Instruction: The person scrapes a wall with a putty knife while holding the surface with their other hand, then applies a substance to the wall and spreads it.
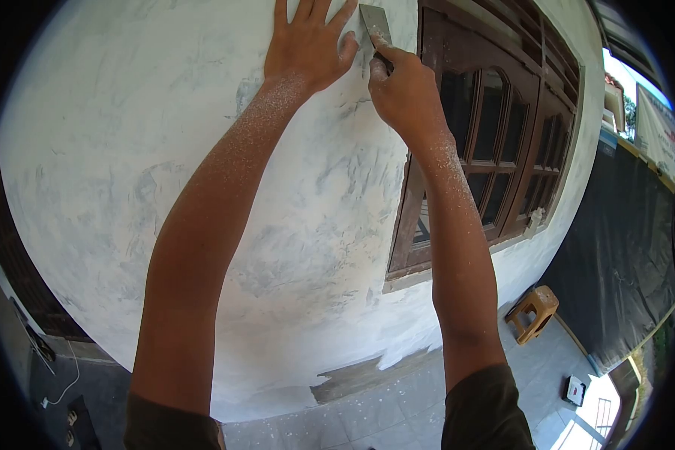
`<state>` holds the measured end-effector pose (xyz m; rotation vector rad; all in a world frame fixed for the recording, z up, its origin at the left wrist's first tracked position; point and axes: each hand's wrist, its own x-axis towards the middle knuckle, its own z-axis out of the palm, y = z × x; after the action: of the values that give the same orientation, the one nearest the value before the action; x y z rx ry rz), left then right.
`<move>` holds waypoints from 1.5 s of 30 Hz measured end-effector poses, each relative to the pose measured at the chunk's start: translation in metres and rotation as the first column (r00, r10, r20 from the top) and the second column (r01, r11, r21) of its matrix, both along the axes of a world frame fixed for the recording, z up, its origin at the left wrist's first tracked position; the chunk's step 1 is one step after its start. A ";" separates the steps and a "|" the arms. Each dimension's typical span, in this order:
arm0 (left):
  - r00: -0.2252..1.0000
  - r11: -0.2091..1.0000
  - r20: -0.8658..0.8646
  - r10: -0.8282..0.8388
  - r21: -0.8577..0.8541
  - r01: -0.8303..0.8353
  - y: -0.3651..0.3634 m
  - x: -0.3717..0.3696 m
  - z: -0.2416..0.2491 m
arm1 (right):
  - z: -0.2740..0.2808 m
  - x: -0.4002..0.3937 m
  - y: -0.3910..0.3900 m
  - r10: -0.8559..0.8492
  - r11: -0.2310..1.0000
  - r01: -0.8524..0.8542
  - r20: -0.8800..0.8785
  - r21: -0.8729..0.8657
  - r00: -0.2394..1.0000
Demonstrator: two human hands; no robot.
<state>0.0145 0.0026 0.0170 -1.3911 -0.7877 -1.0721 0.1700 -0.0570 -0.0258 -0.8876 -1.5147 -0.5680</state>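
Observation:
My right hand (405, 90) is closed round the handle of a putty knife (375, 24), high up beside the window frame. The knife's flat metal blade points up and lies at the wall, its tip near the top of the view. To its left, my left hand (307, 46) rests flat on the wall (300, 217) with fingers spread and holds nothing; its fingertips run to the view's upper edge. White dust and flakes cover both wrists and forearms. Patchy white and grey filler marks the wall surface.
A brown wooden window (495, 120) with glass panes stands at the right. Further right are a tan plastic stool (534, 313), a dark tarp (607, 247) and a small tray (574, 391). White flakes lie on the tiled floor (397, 409). A white cable (73, 379) runs at lower left.

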 end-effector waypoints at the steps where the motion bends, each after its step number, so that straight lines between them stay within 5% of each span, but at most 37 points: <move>1: 1.000 1.000 0.003 -0.008 -0.011 0.008 -0.002 0.000 0.003 | 0.010 0.001 0.005 0.005 0.999 -0.005 0.000 0.040 1.000; 8: 1.000 1.000 -0.005 -0.023 0.020 0.023 -0.001 -0.001 0.003 | 0.010 0.005 -0.014 0.034 0.988 -0.038 -0.028 -0.152 0.999; 12: 0.999 0.999 0.008 -0.043 0.015 0.043 -0.001 0.001 0.000 | -0.032 0.001 -0.011 0.021 0.993 -0.023 -0.021 -0.113 1.000; 18: 1.000 1.000 0.003 -0.017 0.022 0.017 -0.001 0.001 0.002 | 0.010 -0.002 -0.009 0.031 0.996 -0.034 -0.034 -0.079 0.999; 24: 0.999 0.999 0.013 -0.043 0.028 0.043 0.001 0.001 0.002 | -0.060 -0.007 -0.026 0.035 0.972 -0.051 -0.076 -0.229 0.996; 30: 0.999 0.998 0.007 -0.031 0.048 0.031 0.002 0.000 0.003 | -0.008 -0.010 -0.017 0.032 0.998 -0.034 -0.052 -0.054 0.998; 36: 0.999 0.999 0.017 -0.031 0.017 0.031 -0.001 0.001 0.002 | -0.084 -0.014 -0.035 0.099 0.967 -0.121 -0.108 -0.225 0.989; 42: 1.000 0.999 0.015 -0.020 0.035 0.019 0.001 0.001 0.001 | -0.021 -0.007 -0.021 0.088 0.993 -0.093 -0.058 -0.079 0.994; 45: 0.999 1.000 0.023 -0.022 0.016 0.022 0.000 0.001 0.002 | -0.032 0.003 -0.026 0.114 0.982 -0.115 -0.015 -0.151 0.993</move>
<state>0.0154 0.0025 0.0195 -1.3790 -0.7810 -1.1108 0.1732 -0.0828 -0.0575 -0.9103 -1.6081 -0.3703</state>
